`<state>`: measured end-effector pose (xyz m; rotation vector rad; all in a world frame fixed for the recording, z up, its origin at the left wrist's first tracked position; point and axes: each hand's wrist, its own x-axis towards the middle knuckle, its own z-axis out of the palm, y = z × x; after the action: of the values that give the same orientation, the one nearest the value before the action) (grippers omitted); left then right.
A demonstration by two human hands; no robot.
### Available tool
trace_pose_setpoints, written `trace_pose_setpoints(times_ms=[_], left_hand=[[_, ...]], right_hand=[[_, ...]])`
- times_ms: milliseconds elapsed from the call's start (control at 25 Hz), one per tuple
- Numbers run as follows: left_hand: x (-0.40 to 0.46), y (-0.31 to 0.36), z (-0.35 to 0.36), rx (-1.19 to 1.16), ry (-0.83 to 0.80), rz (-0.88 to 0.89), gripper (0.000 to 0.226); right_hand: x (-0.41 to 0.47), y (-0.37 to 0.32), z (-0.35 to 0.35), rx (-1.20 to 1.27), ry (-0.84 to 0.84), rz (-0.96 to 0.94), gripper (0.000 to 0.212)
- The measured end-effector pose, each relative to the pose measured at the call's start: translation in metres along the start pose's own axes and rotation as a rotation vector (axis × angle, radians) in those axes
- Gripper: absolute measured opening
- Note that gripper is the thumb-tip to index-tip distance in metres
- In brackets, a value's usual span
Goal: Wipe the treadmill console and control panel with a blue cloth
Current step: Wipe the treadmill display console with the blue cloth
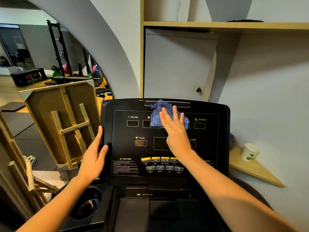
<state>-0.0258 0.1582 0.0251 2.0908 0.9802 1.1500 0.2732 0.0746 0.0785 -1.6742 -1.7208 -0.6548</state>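
We see the blue cloth bunched up on the upper middle of the treadmill console, covering part of the display row btw the INCLINE and DISTANCE labels. The right hand lies flat on the cloth, fingers straight and spread, pressing it against the panel w/o curling round it. The left hand grips the console's left edge, thumb on the front face, fingers wrapped behind the rim. Below the hands sits the control panel, w/ a yellow button row and a grey row under it. A cup holder is at lower left. At right, a paper cup stands on a wooden corner shelf.
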Motion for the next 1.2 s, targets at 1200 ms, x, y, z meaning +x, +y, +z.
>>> trace_pose_setpoints(times_ms=[1200], left_hand=[[-0.001,0.002,0.001,0.032,0.027,-0.012,0.064]], right_hand=[[-0.15,-0.069,0.042,-0.039,-0.503,-0.326,0.091]])
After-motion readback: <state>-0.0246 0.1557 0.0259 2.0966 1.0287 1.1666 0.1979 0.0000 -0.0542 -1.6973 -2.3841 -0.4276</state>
